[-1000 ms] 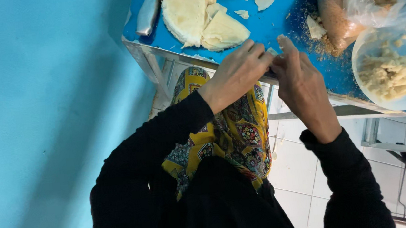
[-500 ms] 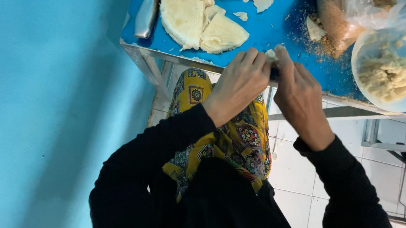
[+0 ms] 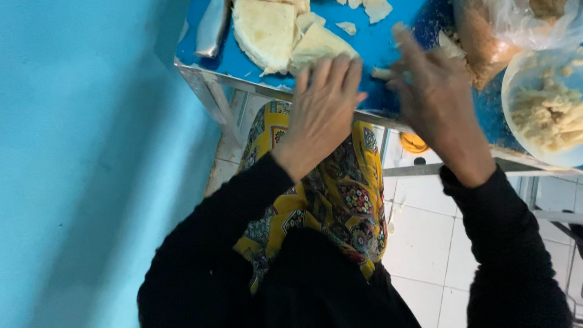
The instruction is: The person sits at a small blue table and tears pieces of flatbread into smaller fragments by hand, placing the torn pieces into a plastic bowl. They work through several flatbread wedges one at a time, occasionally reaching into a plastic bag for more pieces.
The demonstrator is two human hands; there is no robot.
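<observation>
- Nearest the camera are the black sleeves [image 3: 257, 258] and a yellow patterned cloth [image 3: 329, 196] that hangs below the table edge.
- The left hand [image 3: 322, 112] lies palm-down at the near rim of the blue table [image 3: 405, 17], fingers stretched and slightly spread, holding nothing that shows.
- The right hand [image 3: 437, 102] sits just beside it, fingers pointing away. A small pale dough piece [image 3: 383, 73] pokes out at its thumb side; the fingers seem pinched on it, though the grip itself is hidden.
- That piece lies between the two hands, its long axis running left to right, nearer the right hand and just off the left fingertips.
- Further off are flat pale dough slabs [image 3: 266, 29], a metal blade [image 3: 212, 23], a clear plastic bag [image 3: 537, 2] and a light bowl of shreds [image 3: 557, 109].
</observation>
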